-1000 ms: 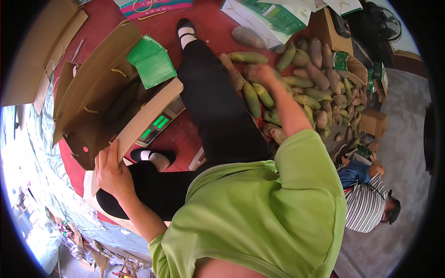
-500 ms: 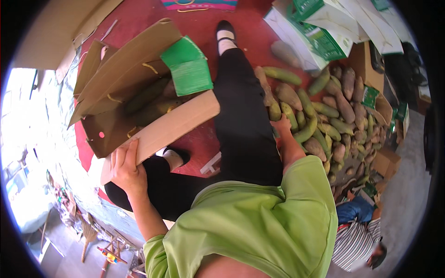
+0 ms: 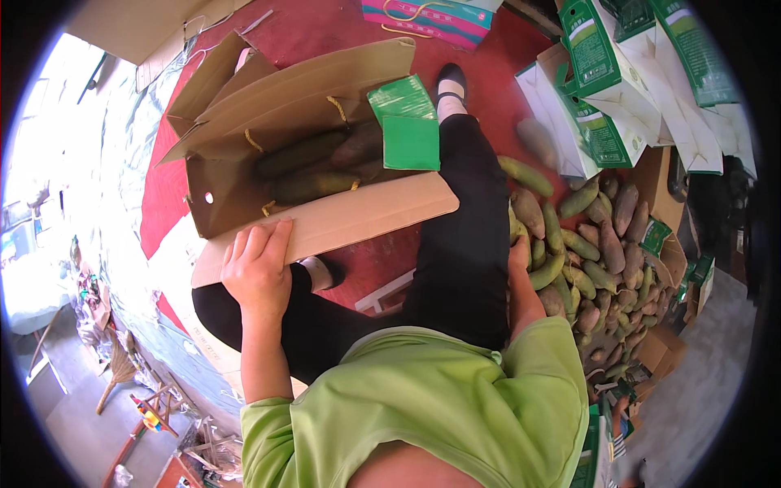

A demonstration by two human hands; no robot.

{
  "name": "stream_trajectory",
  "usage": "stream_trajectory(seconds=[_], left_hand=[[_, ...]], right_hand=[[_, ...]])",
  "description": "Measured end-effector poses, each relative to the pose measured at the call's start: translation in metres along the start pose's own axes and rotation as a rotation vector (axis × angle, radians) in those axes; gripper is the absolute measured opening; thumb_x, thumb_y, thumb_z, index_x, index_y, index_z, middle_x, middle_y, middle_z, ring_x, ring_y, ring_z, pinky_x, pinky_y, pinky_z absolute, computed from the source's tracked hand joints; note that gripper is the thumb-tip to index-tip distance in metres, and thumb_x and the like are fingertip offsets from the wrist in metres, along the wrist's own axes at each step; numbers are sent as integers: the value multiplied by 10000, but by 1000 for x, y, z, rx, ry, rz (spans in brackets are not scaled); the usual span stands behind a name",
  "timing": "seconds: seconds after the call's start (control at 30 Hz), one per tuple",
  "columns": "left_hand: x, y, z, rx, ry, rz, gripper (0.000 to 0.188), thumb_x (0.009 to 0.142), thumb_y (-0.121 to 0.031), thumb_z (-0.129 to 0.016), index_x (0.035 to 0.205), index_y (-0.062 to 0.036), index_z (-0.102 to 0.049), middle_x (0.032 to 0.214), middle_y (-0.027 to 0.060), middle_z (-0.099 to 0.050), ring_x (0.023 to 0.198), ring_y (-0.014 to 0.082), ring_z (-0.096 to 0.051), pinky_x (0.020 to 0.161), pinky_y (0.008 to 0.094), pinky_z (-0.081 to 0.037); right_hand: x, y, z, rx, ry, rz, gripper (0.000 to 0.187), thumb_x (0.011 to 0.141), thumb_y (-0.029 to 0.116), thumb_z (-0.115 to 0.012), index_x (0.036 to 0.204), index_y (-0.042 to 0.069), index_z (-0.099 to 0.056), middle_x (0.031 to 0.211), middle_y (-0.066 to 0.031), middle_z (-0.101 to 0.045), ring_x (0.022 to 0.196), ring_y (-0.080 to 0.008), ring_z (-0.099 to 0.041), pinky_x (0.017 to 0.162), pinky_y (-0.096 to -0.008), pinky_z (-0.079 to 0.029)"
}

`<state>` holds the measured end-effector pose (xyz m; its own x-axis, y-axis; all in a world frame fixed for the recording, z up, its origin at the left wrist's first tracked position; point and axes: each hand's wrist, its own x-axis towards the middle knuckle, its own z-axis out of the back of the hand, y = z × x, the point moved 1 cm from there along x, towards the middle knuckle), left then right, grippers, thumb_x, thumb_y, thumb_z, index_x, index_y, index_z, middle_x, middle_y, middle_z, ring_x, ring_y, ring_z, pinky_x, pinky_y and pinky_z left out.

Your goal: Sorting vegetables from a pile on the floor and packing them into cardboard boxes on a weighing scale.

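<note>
My left hand [image 3: 259, 272] grips the near flap [image 3: 366, 218] of an opened cardboard box [image 3: 224, 191], with fingers over its edge. Inside the box lie several long green and reddish-brown vegetables [image 3: 313, 154] that look like radishes, beside yellow cord handles [image 3: 337, 110]. A green panel [image 3: 411, 142] hangs over the box's right end. Beyond my right leg, my right hand [image 3: 519, 259] is closed around the lower end of a green radish [image 3: 516, 228], at the edge of a big pile [image 3: 610, 252] of similar vegetables. The leg hides part of this hand and radish.
White and green cartons [image 3: 598, 98] stand at the far right, behind the pile. A pink and blue carton [image 3: 431, 20] lies at the far edge of the red floor [image 3: 325, 41]. My right leg [image 3: 460, 220] stretches between box and pile. A broom [image 3: 120, 366] is at the lower left.
The view has shifted, so the box and pile appear farther right and the box's inside shows better. My left hand stays on the flap. My right hand is now more hidden behind the leg.
</note>
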<state>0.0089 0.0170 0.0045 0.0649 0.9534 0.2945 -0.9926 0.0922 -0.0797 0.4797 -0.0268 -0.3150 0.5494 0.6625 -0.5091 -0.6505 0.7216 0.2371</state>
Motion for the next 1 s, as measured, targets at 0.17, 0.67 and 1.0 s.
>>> stream_trajectory(seconds=[0.17, 0.67, 1.0], left_hand=[[-2, 3, 2, -27, -2, 8, 313, 641, -25, -599, 921, -135, -682, 823, -12, -603, 818, 189, -617, 679, 327, -492], [-8, 6, 3, -9, 10, -30, 223, 698, -75, -590, 893, -156, -661, 788, -11, -557, 812, 174, -595, 663, 312, -486], [-8, 4, 4, -14, 44, -18, 296, 689, -50, -608, 956, -153, -683, 847, -6, -603, 859, 200, -609, 716, 343, -495]], right_hand=[[-10, 54, 66, 202, -85, 225, 602, 612, 97, -831, 1111, 2, -508, 1053, -172, -619, 966, -279, -605, 853, -363, -469], [-197, 374, 244, 724, 270, 1284, 665, 652, 42, -802, 1235, 20, -484, 1128, -79, -596, 1051, -198, -589, 895, -344, -488], [-221, 411, 144, -155, 105, 1460, 496, 661, 106, -770, 1105, 56, -555, 1053, -128, -601, 1062, -329, -543, 846, -427, -468]])
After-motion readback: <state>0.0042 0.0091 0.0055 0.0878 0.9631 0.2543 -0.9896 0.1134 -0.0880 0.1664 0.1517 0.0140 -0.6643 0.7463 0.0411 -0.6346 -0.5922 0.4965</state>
